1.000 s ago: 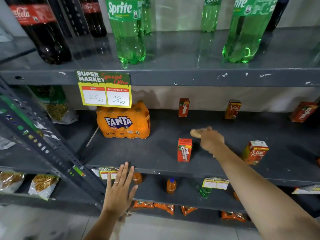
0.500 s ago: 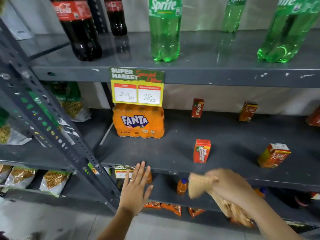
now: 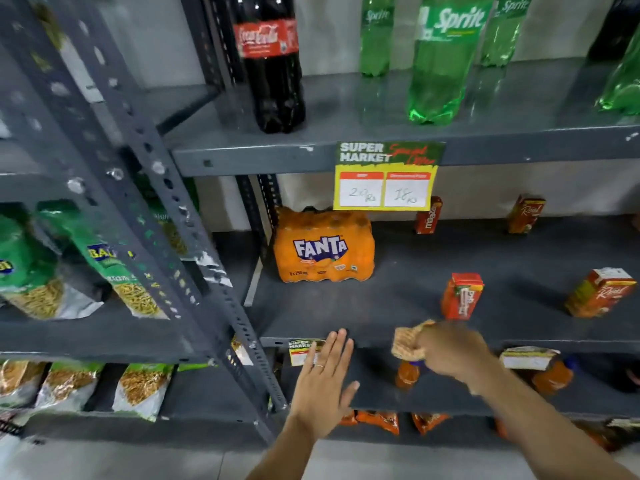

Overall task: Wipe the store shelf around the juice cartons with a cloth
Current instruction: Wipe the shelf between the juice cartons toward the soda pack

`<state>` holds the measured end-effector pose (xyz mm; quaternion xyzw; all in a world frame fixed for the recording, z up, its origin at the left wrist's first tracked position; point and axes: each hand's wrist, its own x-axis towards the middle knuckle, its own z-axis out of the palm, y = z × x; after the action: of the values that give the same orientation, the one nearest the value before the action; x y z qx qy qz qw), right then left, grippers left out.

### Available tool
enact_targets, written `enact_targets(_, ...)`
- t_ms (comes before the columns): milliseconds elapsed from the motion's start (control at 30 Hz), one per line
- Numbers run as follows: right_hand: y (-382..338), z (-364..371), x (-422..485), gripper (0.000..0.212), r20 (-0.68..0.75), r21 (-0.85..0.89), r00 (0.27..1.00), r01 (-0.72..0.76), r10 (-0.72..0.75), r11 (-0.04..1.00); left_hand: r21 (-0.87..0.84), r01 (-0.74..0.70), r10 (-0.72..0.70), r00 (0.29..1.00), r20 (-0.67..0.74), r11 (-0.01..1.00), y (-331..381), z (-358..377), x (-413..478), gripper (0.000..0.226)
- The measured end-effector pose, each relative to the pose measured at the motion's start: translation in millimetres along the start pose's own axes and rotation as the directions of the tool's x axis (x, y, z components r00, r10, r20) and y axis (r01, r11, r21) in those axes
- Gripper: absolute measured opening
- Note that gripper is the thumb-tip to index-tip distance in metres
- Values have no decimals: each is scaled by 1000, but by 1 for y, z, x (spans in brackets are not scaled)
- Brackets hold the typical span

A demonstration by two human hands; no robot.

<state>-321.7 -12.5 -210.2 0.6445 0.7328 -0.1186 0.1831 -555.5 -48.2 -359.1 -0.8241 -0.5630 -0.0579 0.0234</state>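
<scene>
At far left, green plastic snack bags [image 3: 31, 268] with a clear window of yellow sticks lean on a neighbouring shelf, behind a slanting grey perforated steel upright [image 3: 162, 216]. The left hand [image 3: 323, 382] is spread wide and flat, fingers together and thumb out, holding nothing; a thin ring sits on one finger, and the fingertips lie at the front lip of the dark grey metal shelf [image 3: 398, 306], over a small price label [image 3: 303, 351] clipped there. Above it stands an orange shrink-wrapped multipack [image 3: 323, 251] printed "FANTA", and on the level above, a dark cola bottle [image 3: 273, 64] with a red label. A yellow and green card [image 3: 386, 178] hanging from that level reads "SUPER MARKET", with handwritten "20 Rs" and "18 Rs". Green Sprite bottles [image 3: 445, 60] stand above it. The right hand [image 3: 450, 351] is curled tight around a bunched tan woven cloth [image 3: 407, 342], held at the shelf's front edge; whether the cloth touches the metal is unclear. Just behind it stands a red rectangular juice carton [image 3: 462, 296], upright. Further back is a "maaza" carton [image 3: 428, 216]; to the right, two orange-brown "Real" cartons [image 3: 601, 292].
</scene>
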Motion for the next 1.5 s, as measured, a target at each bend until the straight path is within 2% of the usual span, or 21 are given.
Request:
enact_targets(67, 9, -18, -3, 31, 118, 74, 993, 1, -10, 997, 11, -16, 16, 1000, -7, 1000, -24, -2, -8, 72)
enact_targets(100, 11, -30, -1, 25, 127, 108, 992, 8, -22, 994, 15, -11, 11, 1000, -5, 1000, -37, -3, -13, 74)
enact_targets(200, -5, -58, 15, 23, -76, 204, 997, 46, -31, 978, 48, 2, -3, 1000, 18, 999, -74, -7, -25, 81)
enact_targets(300, -47, -66, 42, 42, -316, 149, 945, 136, -83, 979, 51, -28, 25, 998, 57, 998, -87, -12, -27, 82)
enact_targets(367, -80, -60, 56, 50, -372, 106, 911, 230, -176, 968, 19, -23, 22, 998, 64, 1000, -85, -13, -25, 84)
enact_targets(433, -108, -46, 66, 55, -320, -23, 895, 321, -311, 947, -10, -1, 2, 998, 66, 1000, -82, -14, -25, 86)
enact_targets(500, -121, -28, 70, 58, -188, -131, 925, 309, -329, 942, -31, 16, -14, 998, 62, 999, -81, -16, -25, 86)
enact_targets(567, -111, -10, 72, 57, -130, -140, 953, 254, -272, 957, -59, 14, -11, 998, 64, 998, -81, -17, -25, 87)
enact_targets(633, -85, 4, 68, 55, -153, -94, 960, 221, -233, 971, -76, 17, -12, 998, 67, 997, -82, -16, -25, 88)
enact_targets(733, -39, 9, 43, 58, -109, -57, 962, 244, -249, 968, -67, 11, -6, 998, 69, 998, -83, -17, -23, 89)
enact_targets(800, -19, -9, 31, 41, 31, -116, 963, 269, -267, 956, -51, 16, -12, 997, 74, 999, -81, -18, -23, 90)
enact_targets(867, -11, -36, 30, 19, 134, -56, 967, 224, -215, 973, -44, 35, -31, 996, 85, 998, -78, -18, -25, 92)
enact_targets(933, -15, -63, 36, 19, 69, 70, 974, 210, -215, 975, -53, 59, -54, 995, 86, 997, -75, -17, -26, 94)
enact_targets(1000, -35, -84, 51, 24, -117, 146, 952, 297, -281, 944, -57, 79, -73, 993, 87, 995, -72, -17, -25, 96)
enact_targets(1067, -70, -97, 72, 25, -268, 140, 879, 440, -394, 887, -38, 89, -85, 991, 99, 995, -69, -17, -25, 98)
enact_targets(1167, -132, -96, 105, 33, -376, 111, 773, 585, -511, 803, -13, 104, -102, 988, 114, 995, -67, -14, -27, 102)
enact_targets(1233, -163, -78, 119, 41, -353, -62, 719, 621, -599, 781, -9, 107, -106, 988, 109, 994, -66, -14, -27, 104)
enact_targets(1300, -174, -56, 127, 45, -236, -241, 689, 642, -686, 728, -10, 101, -99, 989, 109, 995, -66, -15, -27, 105)
enact_targets(1333, -172, -46, 130, 49, -198, -265, 688, 648, -698, 714, -10, 95, -94, 990, 108, 995, -67, -15, -27, 105)
enact_targets(1433, -141, -29, 133, 65, -216, -150, 701, 664, -679, 733, 11, 87, -88, 990, 111, 996, -68, -15, -26, 105)
enact_targets(1500, -109, -21, 128, 70, -232, -61, 752, 622, -617, 781, 26, 92, -95, 989, 114, 995, -67, -14, -27, 104)
